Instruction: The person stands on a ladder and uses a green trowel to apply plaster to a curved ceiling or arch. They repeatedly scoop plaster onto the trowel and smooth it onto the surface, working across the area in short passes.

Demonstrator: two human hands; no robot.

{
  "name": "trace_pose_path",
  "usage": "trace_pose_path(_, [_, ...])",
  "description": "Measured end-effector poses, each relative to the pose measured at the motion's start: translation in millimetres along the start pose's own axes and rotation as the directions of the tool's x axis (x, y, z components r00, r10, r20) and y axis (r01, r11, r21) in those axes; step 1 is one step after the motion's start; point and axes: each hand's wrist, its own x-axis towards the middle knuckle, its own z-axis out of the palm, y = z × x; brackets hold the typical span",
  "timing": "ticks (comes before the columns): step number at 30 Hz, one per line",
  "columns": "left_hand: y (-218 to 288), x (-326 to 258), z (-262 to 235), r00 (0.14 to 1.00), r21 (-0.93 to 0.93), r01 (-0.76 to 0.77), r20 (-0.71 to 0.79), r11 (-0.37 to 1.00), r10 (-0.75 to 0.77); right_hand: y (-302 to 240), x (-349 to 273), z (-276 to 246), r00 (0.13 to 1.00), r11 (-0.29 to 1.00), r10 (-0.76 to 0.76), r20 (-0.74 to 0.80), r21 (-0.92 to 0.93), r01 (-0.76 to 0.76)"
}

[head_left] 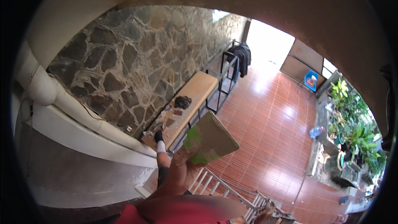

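Note:
My left hand (184, 168) is closed on the lower left edge of a flat board (222, 139), thumb across its face. The board is dull beige with bright green patches near my hand, and it is held up at a tilt. At the lower edge, my right hand (265, 212) shows small and dark beside the metal ladder (222, 188). Its fingers are too unclear to tell whether they grip anything. My foot in a black shoe (159, 137) and white sock rests on a long wooden bench (201, 84).
Loose fragments and a black crumpled bag (183, 102) lie on the bench along a stone wall (120, 54). Beyond stands a black metal frame (226, 87) with a dark jacket (241, 56). White pipes (74, 103) run at left. Potted plants (358, 135) line the right of the red tiled floor (265, 120).

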Motion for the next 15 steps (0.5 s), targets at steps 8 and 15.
trace_pose_path(8, [-1.9,19.0,0.2,0.988,0.096,-0.146,-0.034,0.985,0.149,10.7,-6.0,10.3,0.998,0.997,-0.013,-0.058,-0.074,0.009])
trace_pose_path(15, [6.8,85.6,22.4,0.726,0.658,-0.533,0.033,0.532,0.687,19.4,-17.8,39.1,0.996,0.993,-0.018,-0.091,-0.114,0.008])
